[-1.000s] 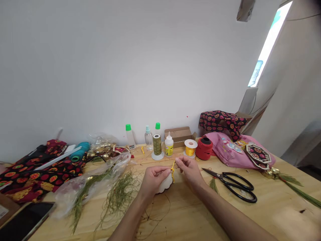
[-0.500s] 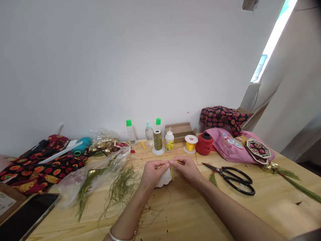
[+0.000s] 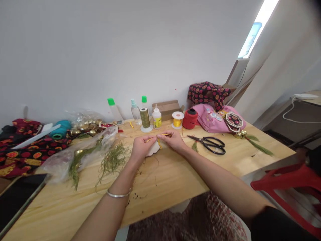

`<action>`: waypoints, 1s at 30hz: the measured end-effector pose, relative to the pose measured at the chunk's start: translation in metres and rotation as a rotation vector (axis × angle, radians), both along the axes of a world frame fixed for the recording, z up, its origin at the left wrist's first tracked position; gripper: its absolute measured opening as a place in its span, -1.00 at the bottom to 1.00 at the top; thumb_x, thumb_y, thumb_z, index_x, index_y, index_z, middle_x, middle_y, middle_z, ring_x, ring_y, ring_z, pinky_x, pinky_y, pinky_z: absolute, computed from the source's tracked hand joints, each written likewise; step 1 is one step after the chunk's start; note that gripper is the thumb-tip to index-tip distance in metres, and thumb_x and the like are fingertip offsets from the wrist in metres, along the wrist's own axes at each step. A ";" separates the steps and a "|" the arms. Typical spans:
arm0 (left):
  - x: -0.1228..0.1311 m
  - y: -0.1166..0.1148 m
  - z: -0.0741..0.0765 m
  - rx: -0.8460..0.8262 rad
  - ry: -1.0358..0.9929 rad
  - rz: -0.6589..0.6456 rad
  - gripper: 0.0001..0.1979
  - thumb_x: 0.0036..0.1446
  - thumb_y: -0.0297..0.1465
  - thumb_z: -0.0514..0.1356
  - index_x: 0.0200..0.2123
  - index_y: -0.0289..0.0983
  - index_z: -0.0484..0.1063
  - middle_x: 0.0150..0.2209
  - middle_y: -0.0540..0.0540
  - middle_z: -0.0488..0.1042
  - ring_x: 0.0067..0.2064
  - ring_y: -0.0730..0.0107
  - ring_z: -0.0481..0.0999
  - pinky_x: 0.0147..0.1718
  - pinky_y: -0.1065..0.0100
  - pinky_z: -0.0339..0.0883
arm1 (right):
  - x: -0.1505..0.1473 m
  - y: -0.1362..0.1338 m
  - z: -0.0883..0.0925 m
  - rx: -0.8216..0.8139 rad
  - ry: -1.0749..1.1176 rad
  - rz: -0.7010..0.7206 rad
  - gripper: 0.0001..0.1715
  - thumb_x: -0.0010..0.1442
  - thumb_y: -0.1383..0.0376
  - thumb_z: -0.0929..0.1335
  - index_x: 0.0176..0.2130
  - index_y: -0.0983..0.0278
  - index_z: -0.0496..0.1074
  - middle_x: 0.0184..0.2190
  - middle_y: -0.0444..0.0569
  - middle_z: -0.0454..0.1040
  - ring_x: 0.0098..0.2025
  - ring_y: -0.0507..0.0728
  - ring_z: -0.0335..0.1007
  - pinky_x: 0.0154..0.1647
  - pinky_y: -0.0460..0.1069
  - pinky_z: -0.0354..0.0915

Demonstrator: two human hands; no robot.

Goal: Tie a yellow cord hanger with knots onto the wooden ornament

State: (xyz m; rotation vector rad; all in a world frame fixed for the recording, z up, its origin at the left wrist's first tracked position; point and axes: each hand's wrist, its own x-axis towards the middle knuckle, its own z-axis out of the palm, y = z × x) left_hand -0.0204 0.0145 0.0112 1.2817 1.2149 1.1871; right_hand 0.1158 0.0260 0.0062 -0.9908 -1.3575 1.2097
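My left hand [image 3: 140, 147] and my right hand [image 3: 173, 140] meet over the middle of the wooden table [image 3: 175, 177]. Both pinch a yellow cord [image 3: 158, 142] that hangs between their fingertips. Under the cord lies a small white scalloped piece [image 3: 153, 149], partly covered by my left hand's fingers. A silver bangle [image 3: 118, 194] sits on my left wrist. Loose green threads [image 3: 112, 161] lie just left of my left hand.
Black scissors [image 3: 209, 144] lie to the right of my hands. Behind stand glue bottles [image 3: 156, 117], a yellow spool [image 3: 177, 119], a red spool [image 3: 190, 118], an olive spool [image 3: 145, 118]. Pink bag [image 3: 213, 119] back right, patterned cloth [image 3: 22, 154] left, red stool [image 3: 288, 187] lower right.
The camera has pulled back and tilted down, showing the table's near edge and a red stool. My hands have drawn together on the yellow cord over the white piece.
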 end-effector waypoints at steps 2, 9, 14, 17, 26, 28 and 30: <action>0.000 -0.001 0.001 0.008 0.014 0.005 -0.73 -0.30 -0.31 0.26 -0.47 -0.36 0.51 -0.57 -0.04 0.51 -0.56 0.46 0.40 -0.56 0.46 0.25 | 0.002 0.000 -0.002 -0.004 0.002 0.006 -0.77 -0.24 0.20 0.39 -0.53 0.31 0.45 -0.52 -0.12 0.42 -0.46 0.01 0.25 -0.41 -0.09 0.15; 0.002 -0.007 0.004 0.078 0.063 -0.003 -0.78 -0.33 -0.35 0.28 -0.52 -0.36 0.52 -0.54 -0.08 0.52 -0.52 0.43 0.41 -0.54 0.46 0.26 | 0.003 0.001 -0.003 -0.031 0.035 -0.005 -0.81 -0.25 0.25 0.39 -0.61 0.35 0.39 -0.64 -0.19 0.32 -0.57 -0.07 0.14 -0.53 -0.14 0.07; 0.002 -0.008 0.002 0.062 0.026 -0.056 -0.74 -0.24 -0.31 0.24 -0.45 -0.37 0.51 -0.55 -0.08 0.52 -0.57 0.44 0.40 -0.60 0.47 0.26 | 0.001 -0.003 -0.001 -0.077 0.117 0.037 -0.78 -0.18 0.23 0.36 -0.64 0.35 0.32 -0.77 -0.26 0.17 -0.69 -0.11 -0.02 -0.65 -0.15 -0.06; 0.001 -0.007 0.002 0.021 -0.018 -0.087 -0.70 -0.21 -0.29 0.22 -0.41 -0.39 0.50 -0.59 -0.08 0.50 -0.60 0.45 0.39 -0.63 0.48 0.25 | 0.000 -0.003 -0.002 -0.101 0.157 0.075 -0.75 -0.15 0.21 0.34 -0.65 0.35 0.31 -0.78 -0.26 0.14 -0.69 -0.11 -0.02 -0.64 -0.15 -0.05; 0.000 -0.002 -0.004 0.007 -0.060 -0.042 -0.75 -0.23 -0.31 0.24 -0.46 -0.35 0.51 -0.63 -0.01 0.48 -0.63 0.52 0.35 -0.66 0.52 0.20 | -0.002 -0.005 0.002 -0.117 0.217 0.020 -0.78 -0.20 0.24 0.38 -0.66 0.34 0.32 -0.77 -0.25 0.18 -0.67 -0.10 0.00 -0.63 -0.14 -0.07; 0.000 -0.002 -0.005 0.010 -0.053 -0.044 -0.75 -0.23 -0.30 0.24 -0.46 -0.35 0.52 -0.64 -0.01 0.47 -0.63 0.53 0.34 -0.66 0.52 0.19 | -0.003 -0.006 0.003 -0.112 0.217 0.007 -0.79 -0.20 0.24 0.37 -0.66 0.34 0.33 -0.77 -0.25 0.19 -0.67 -0.10 0.00 -0.63 -0.14 -0.06; -0.001 -0.002 -0.005 0.023 -0.038 -0.052 -0.76 -0.21 -0.30 0.23 -0.44 -0.34 0.52 -0.65 0.00 0.46 -0.62 0.52 0.34 -0.65 0.52 0.20 | -0.003 -0.007 0.004 -0.102 0.212 -0.012 -0.80 -0.20 0.24 0.38 -0.64 0.34 0.35 -0.75 -0.24 0.21 -0.67 -0.10 0.00 -0.63 -0.14 -0.05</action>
